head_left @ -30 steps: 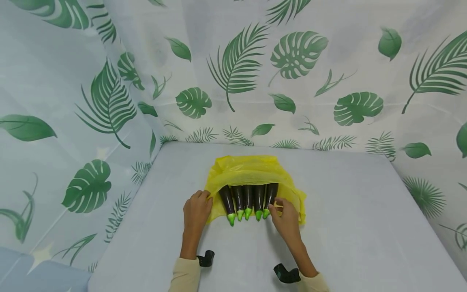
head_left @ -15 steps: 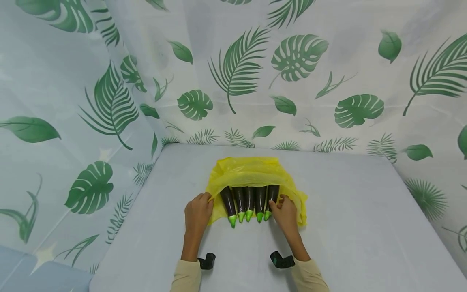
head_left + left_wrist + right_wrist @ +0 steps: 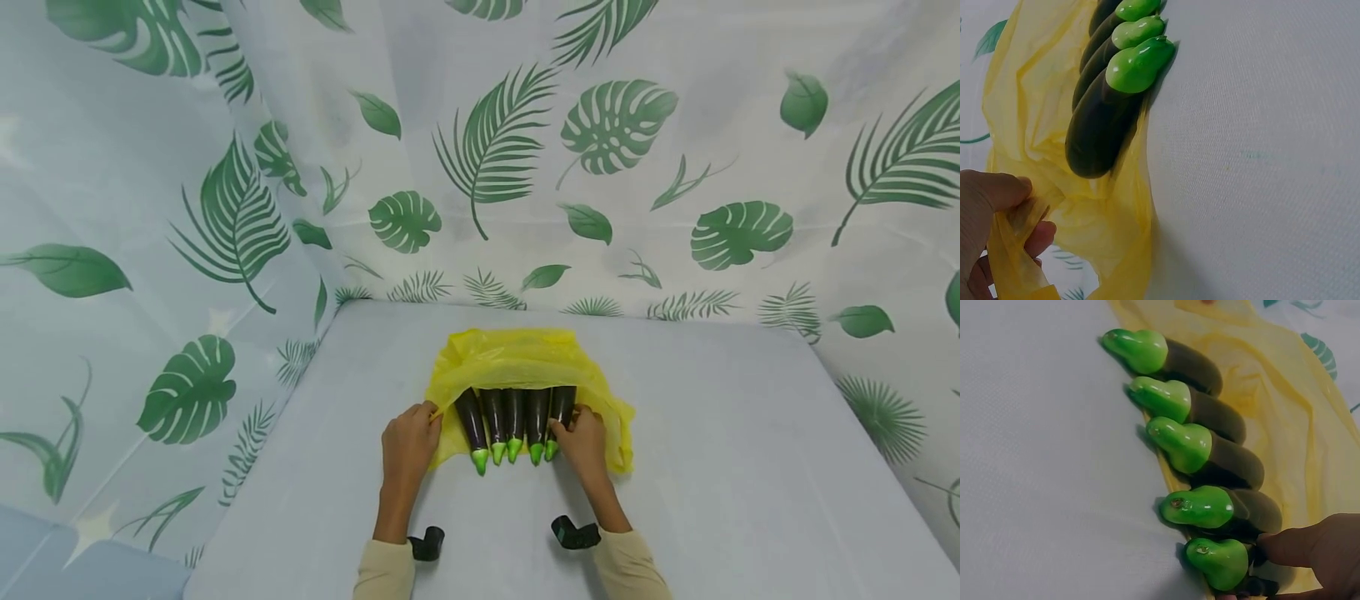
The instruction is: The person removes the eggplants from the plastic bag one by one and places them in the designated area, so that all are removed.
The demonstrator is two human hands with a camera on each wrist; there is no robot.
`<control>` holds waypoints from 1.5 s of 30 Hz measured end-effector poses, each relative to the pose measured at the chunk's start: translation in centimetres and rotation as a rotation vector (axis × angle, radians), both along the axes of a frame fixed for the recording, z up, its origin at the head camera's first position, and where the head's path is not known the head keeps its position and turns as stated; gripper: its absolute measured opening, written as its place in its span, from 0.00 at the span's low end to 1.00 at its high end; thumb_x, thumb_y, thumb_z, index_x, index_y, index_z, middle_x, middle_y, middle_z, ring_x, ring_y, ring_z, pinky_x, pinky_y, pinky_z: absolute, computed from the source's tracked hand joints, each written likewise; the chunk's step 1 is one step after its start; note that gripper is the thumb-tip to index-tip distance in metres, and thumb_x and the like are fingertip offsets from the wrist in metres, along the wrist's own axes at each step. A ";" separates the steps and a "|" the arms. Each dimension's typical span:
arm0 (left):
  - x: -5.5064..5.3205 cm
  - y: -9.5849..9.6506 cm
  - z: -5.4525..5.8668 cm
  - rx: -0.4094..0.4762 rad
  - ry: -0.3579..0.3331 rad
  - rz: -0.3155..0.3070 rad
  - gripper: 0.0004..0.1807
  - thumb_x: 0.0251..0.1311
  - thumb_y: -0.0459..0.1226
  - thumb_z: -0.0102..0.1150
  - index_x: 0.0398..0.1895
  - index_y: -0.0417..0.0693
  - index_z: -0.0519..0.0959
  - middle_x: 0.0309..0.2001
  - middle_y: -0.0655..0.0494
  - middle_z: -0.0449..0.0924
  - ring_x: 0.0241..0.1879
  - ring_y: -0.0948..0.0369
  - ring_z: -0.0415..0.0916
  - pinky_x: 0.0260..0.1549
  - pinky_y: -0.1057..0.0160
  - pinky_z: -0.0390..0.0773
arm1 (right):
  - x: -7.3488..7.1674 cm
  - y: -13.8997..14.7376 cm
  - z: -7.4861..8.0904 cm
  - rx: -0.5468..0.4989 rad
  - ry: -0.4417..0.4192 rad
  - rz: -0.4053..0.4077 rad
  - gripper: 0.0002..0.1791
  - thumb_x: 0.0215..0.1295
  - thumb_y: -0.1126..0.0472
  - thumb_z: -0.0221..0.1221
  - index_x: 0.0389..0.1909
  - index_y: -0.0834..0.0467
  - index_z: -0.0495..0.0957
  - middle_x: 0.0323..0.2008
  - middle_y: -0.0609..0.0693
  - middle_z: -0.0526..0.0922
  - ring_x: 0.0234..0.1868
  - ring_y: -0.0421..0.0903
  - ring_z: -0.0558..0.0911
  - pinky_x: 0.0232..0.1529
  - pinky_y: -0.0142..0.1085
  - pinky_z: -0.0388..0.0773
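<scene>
Several dark purple eggplants (image 3: 513,412) with green stem ends lie side by side in the mouth of a yellow plastic bag (image 3: 517,346), stems toward me. In the head view my left hand (image 3: 408,442) is at the bag's left edge; the left wrist view shows its thumb and fingers pinching the thin plastic. My right hand (image 3: 587,442) is at the rightmost eggplant (image 3: 1219,562), thumb on one side and fingers on the other, gripping it just behind the green cap. The bag's upper layer drapes over the eggplants' far ends and hides them.
A white-covered table (image 3: 712,458) lies under everything. Leaf-print cloth (image 3: 495,208) hangs behind and at the sides. A black wrist device (image 3: 427,543) juts inward from the left wrist, and another black device (image 3: 575,533) from the right.
My right hand has moved slightly left and its thumb and fingers have come around the rightmost eggplant. The left hand keeps its pinch on the bag. The head view has tilted up slightly.
</scene>
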State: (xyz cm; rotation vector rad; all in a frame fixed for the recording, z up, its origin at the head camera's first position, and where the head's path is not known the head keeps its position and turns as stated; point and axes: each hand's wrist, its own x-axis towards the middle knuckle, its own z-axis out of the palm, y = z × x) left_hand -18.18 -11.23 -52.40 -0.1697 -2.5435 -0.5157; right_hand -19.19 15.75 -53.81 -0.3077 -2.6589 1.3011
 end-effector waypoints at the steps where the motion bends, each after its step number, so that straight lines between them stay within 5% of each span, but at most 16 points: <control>1: 0.0 0.0 0.0 0.000 -0.001 0.000 0.04 0.55 0.36 0.69 0.30 0.46 0.83 0.24 0.55 0.83 0.17 0.63 0.71 0.18 0.66 0.71 | 0.0 0.0 -0.1 0.000 -0.004 -0.003 0.29 0.58 0.62 0.66 0.54 0.78 0.72 0.28 0.61 0.78 0.28 0.51 0.77 0.25 0.35 0.72; 8: 0.0 -0.2 0.1 -0.004 -0.006 0.011 0.04 0.56 0.36 0.68 0.31 0.46 0.84 0.25 0.55 0.83 0.17 0.61 0.73 0.18 0.64 0.73 | 0.0 0.2 0.1 -0.017 -0.029 0.012 0.32 0.60 0.61 0.64 0.58 0.80 0.68 0.46 0.74 0.79 0.46 0.65 0.81 0.42 0.50 0.81; 29: 0.1 -0.3 0.3 0.010 -0.024 0.000 0.03 0.57 0.36 0.67 0.31 0.45 0.83 0.25 0.54 0.83 0.18 0.62 0.73 0.20 0.64 0.74 | 0.5 0.7 0.8 -0.055 -0.115 0.027 0.30 0.61 0.60 0.62 0.56 0.80 0.69 0.46 0.74 0.80 0.45 0.65 0.81 0.41 0.48 0.81; 45: 0.3 0.1 0.1 0.027 -0.001 0.005 0.04 0.56 0.36 0.68 0.31 0.45 0.84 0.25 0.54 0.84 0.18 0.62 0.73 0.20 0.64 0.74 | 3.0 0.9 2.5 -0.064 -0.166 0.051 0.29 0.61 0.60 0.63 0.57 0.76 0.70 0.45 0.71 0.80 0.44 0.62 0.83 0.40 0.47 0.81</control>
